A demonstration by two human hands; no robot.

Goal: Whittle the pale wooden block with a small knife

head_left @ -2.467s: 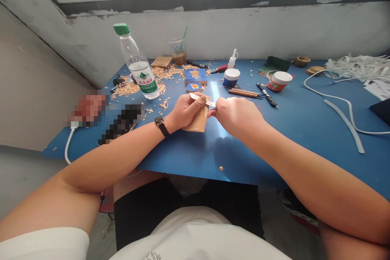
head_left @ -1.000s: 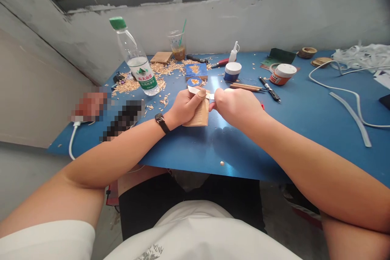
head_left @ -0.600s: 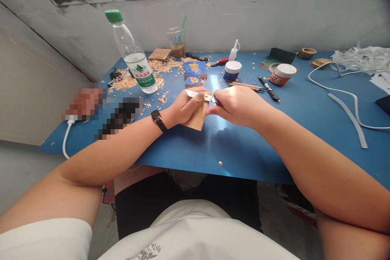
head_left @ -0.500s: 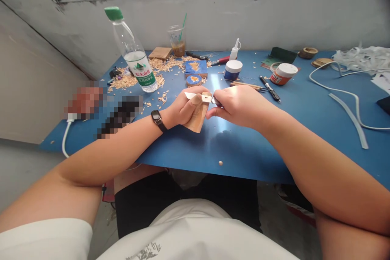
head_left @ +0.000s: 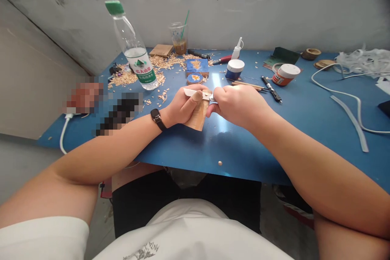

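My left hand (head_left: 185,107) is closed around a light wooden piece (head_left: 197,117), which widens toward its lower end over the front of the table. My right hand (head_left: 233,103) grips a knife, its handle mostly hidden in the fingers. The pale knife blade (head_left: 195,94) points left and lies across the top of the wooden piece, close to my left thumb. Behind the hands are a blue-painted square block (head_left: 196,65) and a round blue-painted piece (head_left: 195,78), each with an orange-brown figure.
Wood shavings (head_left: 126,78) surround a water bottle (head_left: 143,69) on the blue table (head_left: 183,150). Farther back stands a plastic cup (head_left: 179,42). Paint jars (head_left: 234,69), a black pen (head_left: 271,89) and thin sticks are right of centre. A white cable (head_left: 356,97) curves at the right.
The view has shifted slightly. Both hands keep their grips, with the blade still across the wooden piece and tilted slightly differently.
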